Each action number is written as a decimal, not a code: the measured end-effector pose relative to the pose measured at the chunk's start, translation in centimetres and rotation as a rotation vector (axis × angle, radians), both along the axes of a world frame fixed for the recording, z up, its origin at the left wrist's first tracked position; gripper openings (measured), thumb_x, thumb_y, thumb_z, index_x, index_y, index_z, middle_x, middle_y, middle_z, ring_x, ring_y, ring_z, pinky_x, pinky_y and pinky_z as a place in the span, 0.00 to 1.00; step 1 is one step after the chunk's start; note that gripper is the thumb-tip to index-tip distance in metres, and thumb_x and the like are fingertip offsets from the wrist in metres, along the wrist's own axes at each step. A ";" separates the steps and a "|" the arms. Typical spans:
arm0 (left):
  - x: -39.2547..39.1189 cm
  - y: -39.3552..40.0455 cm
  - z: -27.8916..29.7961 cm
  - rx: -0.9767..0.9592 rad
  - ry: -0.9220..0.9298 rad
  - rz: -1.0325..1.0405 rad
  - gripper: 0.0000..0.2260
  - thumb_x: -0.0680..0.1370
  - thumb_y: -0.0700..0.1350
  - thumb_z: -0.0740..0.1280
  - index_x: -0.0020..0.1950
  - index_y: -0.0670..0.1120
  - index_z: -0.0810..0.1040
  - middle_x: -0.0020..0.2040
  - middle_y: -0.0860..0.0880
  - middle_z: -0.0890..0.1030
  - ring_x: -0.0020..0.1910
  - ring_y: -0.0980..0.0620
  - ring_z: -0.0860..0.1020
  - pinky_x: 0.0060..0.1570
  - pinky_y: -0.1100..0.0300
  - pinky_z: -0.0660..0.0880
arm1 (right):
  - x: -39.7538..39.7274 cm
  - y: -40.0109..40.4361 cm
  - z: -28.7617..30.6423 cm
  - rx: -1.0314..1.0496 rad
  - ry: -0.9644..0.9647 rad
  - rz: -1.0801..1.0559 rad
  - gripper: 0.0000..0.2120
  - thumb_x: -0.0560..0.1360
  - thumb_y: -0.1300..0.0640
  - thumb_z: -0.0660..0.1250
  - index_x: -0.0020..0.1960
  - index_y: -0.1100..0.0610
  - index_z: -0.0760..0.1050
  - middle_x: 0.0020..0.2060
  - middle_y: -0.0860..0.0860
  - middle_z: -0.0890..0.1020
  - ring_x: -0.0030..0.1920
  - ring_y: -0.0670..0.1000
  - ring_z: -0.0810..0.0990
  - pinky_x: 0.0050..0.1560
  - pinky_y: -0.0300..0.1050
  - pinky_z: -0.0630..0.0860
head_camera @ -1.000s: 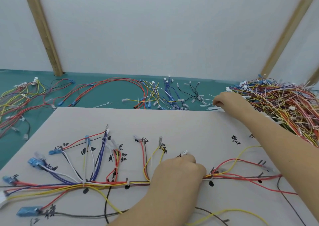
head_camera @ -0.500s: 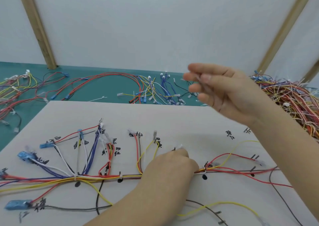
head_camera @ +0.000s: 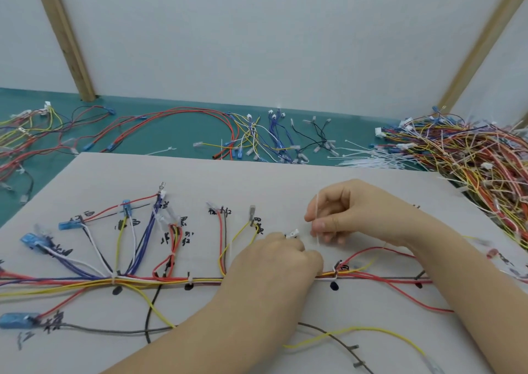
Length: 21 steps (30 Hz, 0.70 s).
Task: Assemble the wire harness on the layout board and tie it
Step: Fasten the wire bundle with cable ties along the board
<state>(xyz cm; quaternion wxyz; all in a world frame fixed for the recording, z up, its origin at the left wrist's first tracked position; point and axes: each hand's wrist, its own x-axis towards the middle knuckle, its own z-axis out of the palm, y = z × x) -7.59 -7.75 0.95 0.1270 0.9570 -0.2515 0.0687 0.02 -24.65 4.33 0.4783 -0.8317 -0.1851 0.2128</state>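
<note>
The pale layout board (head_camera: 274,179) carries handwritten marks and a wire harness (head_camera: 160,280) of red, yellow, blue and grey wires running left to right, with white ties on the trunk. My left hand (head_camera: 274,262) is curled over the trunk near the board's middle, its fingertips hidden. My right hand (head_camera: 351,213) is just above and to the right, pinching a thin white cable tie (head_camera: 317,222) that stands upright. A small white connector (head_camera: 293,233) sits between the two hands.
A heap of white cable ties (head_camera: 371,160) lies behind the board on the green table (head_camera: 177,130). A large tangle of finished harnesses (head_camera: 471,156) fills the right side. Loose wires (head_camera: 257,136) lie at the back and far left. Wooden posts stand at both sides.
My right hand reached to the tie heap behind the board, lifted a tie, and has come down next to my left hand. The left hand stayed on the trunk.
</note>
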 end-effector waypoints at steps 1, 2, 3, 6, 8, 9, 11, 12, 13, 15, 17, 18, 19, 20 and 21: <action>0.0 0.1 0.0 -0.026 0.001 0.003 0.09 0.78 0.41 0.58 0.55 0.52 0.70 0.52 0.53 0.74 0.54 0.51 0.68 0.50 0.57 0.69 | 0.0 0.0 0.0 -0.022 -0.011 0.010 0.10 0.69 0.67 0.71 0.37 0.53 0.79 0.31 0.52 0.83 0.30 0.45 0.79 0.31 0.36 0.75; -0.1 0.1 0.0 -0.051 0.005 0.001 0.08 0.78 0.41 0.58 0.54 0.53 0.69 0.51 0.53 0.74 0.53 0.51 0.68 0.49 0.57 0.69 | -0.1 0.1 0.0 -0.051 -0.032 0.028 0.10 0.69 0.67 0.72 0.36 0.52 0.78 0.31 0.52 0.83 0.31 0.45 0.79 0.33 0.36 0.75; -0.1 0.1 0.0 -0.070 0.005 -0.012 0.08 0.78 0.41 0.58 0.52 0.54 0.67 0.50 0.54 0.73 0.53 0.51 0.67 0.49 0.57 0.69 | -0.2 0.1 0.0 -0.081 -0.053 0.055 0.10 0.68 0.67 0.72 0.36 0.52 0.78 0.31 0.51 0.83 0.32 0.45 0.78 0.35 0.36 0.75; -0.1 0.2 0.1 -0.109 0.016 -0.029 0.08 0.79 0.41 0.58 0.52 0.55 0.66 0.50 0.54 0.71 0.53 0.52 0.66 0.47 0.58 0.67 | -0.5 0.0 0.1 -0.142 -0.034 0.144 0.09 0.68 0.64 0.73 0.38 0.51 0.79 0.31 0.48 0.82 0.33 0.44 0.78 0.39 0.39 0.75; 0.0 0.2 0.3 -0.098 0.004 -0.022 0.07 0.79 0.42 0.57 0.53 0.55 0.67 0.50 0.54 0.71 0.53 0.52 0.67 0.46 0.58 0.66 | -0.8 -0.1 0.3 -0.145 0.017 0.162 0.07 0.67 0.61 0.73 0.38 0.50 0.79 0.31 0.48 0.82 0.34 0.48 0.77 0.40 0.48 0.74; -0.2 0.2 0.4 -0.088 -0.006 -0.027 0.07 0.79 0.43 0.58 0.53 0.55 0.69 0.49 0.54 0.72 0.53 0.51 0.68 0.45 0.58 0.67 | -0.9 -0.1 0.3 -0.148 0.030 0.160 0.07 0.67 0.60 0.73 0.38 0.49 0.78 0.31 0.48 0.82 0.34 0.49 0.77 0.41 0.51 0.73; -0.3 0.2 0.7 -0.048 -0.021 -0.080 0.07 0.72 0.43 0.69 0.47 0.53 0.75 0.42 0.54 0.76 0.46 0.51 0.75 0.37 0.61 0.70 | -0.9 -0.1 0.4 -0.160 0.016 0.146 0.08 0.67 0.61 0.73 0.37 0.49 0.78 0.30 0.47 0.82 0.33 0.48 0.77 0.40 0.51 0.74; -0.3 0.3 0.7 -0.056 -0.030 -0.116 0.10 0.65 0.44 0.76 0.41 0.52 0.77 0.35 0.55 0.77 0.38 0.52 0.77 0.29 0.65 0.70 | -0.9 0.0 0.4 -0.167 -0.012 0.131 0.09 0.68 0.62 0.73 0.37 0.49 0.77 0.30 0.47 0.82 0.31 0.46 0.77 0.39 0.47 0.74; -0.3 0.4 0.5 -0.065 -0.035 -0.140 0.14 0.57 0.45 0.80 0.35 0.53 0.77 0.30 0.56 0.76 0.31 0.54 0.76 0.23 0.67 0.69 | -0.9 0.1 0.3 -0.175 -0.049 0.116 0.10 0.69 0.63 0.72 0.36 0.49 0.77 0.29 0.46 0.82 0.30 0.44 0.76 0.36 0.42 0.74; -0.2 0.4 0.5 -0.042 -0.037 -0.141 0.16 0.52 0.46 0.81 0.33 0.53 0.77 0.27 0.57 0.75 0.28 0.55 0.75 0.22 0.69 0.68 | -1.0 0.3 0.3 -0.187 -0.087 0.104 0.11 0.69 0.64 0.72 0.36 0.49 0.76 0.29 0.46 0.82 0.29 0.41 0.76 0.34 0.36 0.72; -0.5 0.2 0.9 -0.070 0.012 -0.115 0.12 0.63 0.45 0.76 0.42 0.53 0.78 0.36 0.55 0.77 0.38 0.53 0.76 0.32 0.64 0.71 | -1.0 0.2 0.3 -0.193 -0.044 0.118 0.09 0.68 0.62 0.73 0.36 0.49 0.77 0.29 0.47 0.82 0.30 0.43 0.76 0.37 0.43 0.75; -0.5 0.2 0.8 -0.089 0.040 -0.094 0.09 0.72 0.43 0.70 0.49 0.52 0.75 0.43 0.54 0.77 0.46 0.51 0.75 0.40 0.60 0.71 | -1.1 0.1 0.4 -0.201 -0.009 0.129 0.09 0.68 0.61 0.73 0.37 0.48 0.77 0.30 0.47 0.82 0.32 0.45 0.77 0.40 0.51 0.76; -0.3 0.3 0.2 -0.117 0.004 -0.070 0.09 0.77 0.42 0.63 0.55 0.52 0.72 0.49 0.53 0.75 0.52 0.50 0.71 0.45 0.58 0.70 | -1.2 -0.1 0.6 -0.211 0.018 0.142 0.09 0.68 0.61 0.73 0.37 0.47 0.77 0.31 0.48 0.82 0.33 0.47 0.78 0.42 0.55 0.77; -0.2 0.3 0.0 -0.133 -0.014 -0.049 0.09 0.79 0.42 0.58 0.56 0.53 0.69 0.52 0.53 0.73 0.54 0.50 0.69 0.48 0.57 0.68 | -1.2 -0.2 0.7 -0.218 0.025 0.154 0.10 0.68 0.62 0.73 0.37 0.47 0.77 0.31 0.48 0.83 0.34 0.48 0.79 0.43 0.55 0.76; -0.2 0.4 -0.1 -0.136 -0.018 -0.046 0.09 0.79 0.42 0.57 0.56 0.54 0.68 0.52 0.53 0.72 0.55 0.51 0.68 0.49 0.58 0.66 | -1.2 -0.1 0.7 -0.215 0.016 0.158 0.11 0.69 0.63 0.73 0.37 0.48 0.77 0.31 0.48 0.83 0.34 0.47 0.78 0.42 0.52 0.76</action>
